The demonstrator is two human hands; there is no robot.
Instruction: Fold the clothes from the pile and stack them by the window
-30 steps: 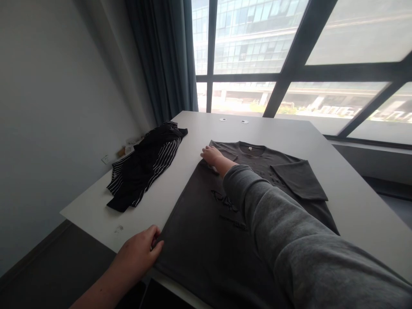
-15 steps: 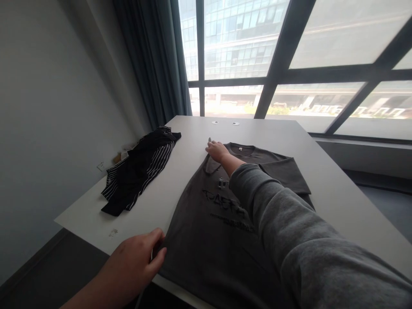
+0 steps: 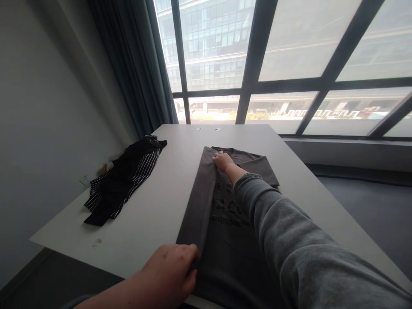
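Observation:
A dark grey T-shirt (image 3: 238, 249) with raised lettering lies on the white table, its collar toward the window. Its left side is folded inward in a long strip. My left hand (image 3: 174, 270) pinches the folded edge near the hem, at the table's front. Up by the collar, my right hand (image 3: 222, 160) has its fingers closed on the shirt at the left shoulder. The grey sleeve of my right arm crosses over the shirt and hides part of the lettering.
Black clothing with white stripes (image 3: 128, 180) lies in a heap along the left side of the table (image 3: 151, 214). Beyond the far edge are a large window and a dark curtain (image 3: 135, 64). A wall socket (image 3: 84, 180) is at the left.
Both hands have carried the shirt's left edge inward, making a folded strip over part of the lettering. The camera view has shifted, so the table and striped clothing appear further left.

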